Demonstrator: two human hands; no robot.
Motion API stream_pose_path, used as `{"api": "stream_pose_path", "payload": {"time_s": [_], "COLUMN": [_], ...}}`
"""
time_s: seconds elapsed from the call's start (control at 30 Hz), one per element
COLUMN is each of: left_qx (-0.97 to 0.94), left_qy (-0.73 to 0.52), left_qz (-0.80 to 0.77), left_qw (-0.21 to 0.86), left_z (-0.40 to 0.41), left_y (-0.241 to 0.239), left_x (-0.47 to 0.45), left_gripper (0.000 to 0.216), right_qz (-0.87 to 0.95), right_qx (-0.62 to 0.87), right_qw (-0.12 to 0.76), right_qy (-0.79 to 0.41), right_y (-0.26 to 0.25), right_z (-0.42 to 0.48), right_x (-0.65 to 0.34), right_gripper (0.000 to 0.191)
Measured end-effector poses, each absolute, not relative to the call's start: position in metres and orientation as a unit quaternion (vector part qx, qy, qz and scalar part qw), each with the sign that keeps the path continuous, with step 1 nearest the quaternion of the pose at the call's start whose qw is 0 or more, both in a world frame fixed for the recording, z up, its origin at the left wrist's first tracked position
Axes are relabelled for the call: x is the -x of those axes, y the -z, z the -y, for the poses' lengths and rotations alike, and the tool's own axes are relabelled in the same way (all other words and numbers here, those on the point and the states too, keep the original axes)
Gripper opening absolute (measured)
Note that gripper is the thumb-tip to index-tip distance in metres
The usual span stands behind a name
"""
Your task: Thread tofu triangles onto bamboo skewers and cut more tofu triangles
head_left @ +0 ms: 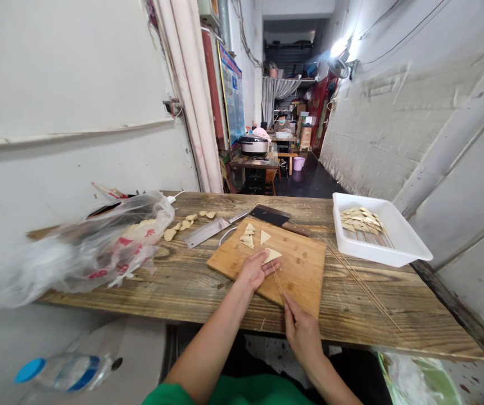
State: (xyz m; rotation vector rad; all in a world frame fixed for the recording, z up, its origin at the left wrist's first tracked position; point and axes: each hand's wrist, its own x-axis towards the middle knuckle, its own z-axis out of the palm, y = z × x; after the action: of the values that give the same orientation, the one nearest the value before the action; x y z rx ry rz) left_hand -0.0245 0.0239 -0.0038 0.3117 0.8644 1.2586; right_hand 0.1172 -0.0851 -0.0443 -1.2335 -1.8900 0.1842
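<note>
My left hand (255, 270) pinches a pale triangular slice (272, 256), perhaps tofu or dough, above the cutting board (304, 270). My right hand (303, 326) grips the lower part of a thin wooden skewer (278, 279), whose upper end meets the slice's near edge. How deep the tip sits inside the slice I cannot tell. Several more triangular slices (248, 238) lie on the board's far left part, with one single triangle (265, 237) beside them.
A cleaver (214, 229) and a dark-bladed knife (270, 216) lie behind the board. Loose skewers (363, 287) rest to its right. A white tray (393, 256) holds several skewered slices. At left are a plastic bag (127, 247) and round pale pieces (178, 226). A person (283, 124) sits far back.
</note>
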Motion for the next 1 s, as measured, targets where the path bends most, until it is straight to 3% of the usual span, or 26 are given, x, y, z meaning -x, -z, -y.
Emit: {"api": "stream_pose_path", "payload": {"time_s": [1.0], "left_qx": [-0.161], "left_qy": [-0.550], "left_qz": [-0.381], "left_qw": [0.726], "left_z": [-0.022], "left_y": [0.003], "left_x": [0.025], "left_gripper": [0.007], "right_qz": [0.757], "right_qx": [0.541], "right_qw": [0.363], "right_qy": [-0.046], "right_y": [0.026], "right_z": [0.055], "right_x": [-0.098], "right_gripper": [0.040]}}
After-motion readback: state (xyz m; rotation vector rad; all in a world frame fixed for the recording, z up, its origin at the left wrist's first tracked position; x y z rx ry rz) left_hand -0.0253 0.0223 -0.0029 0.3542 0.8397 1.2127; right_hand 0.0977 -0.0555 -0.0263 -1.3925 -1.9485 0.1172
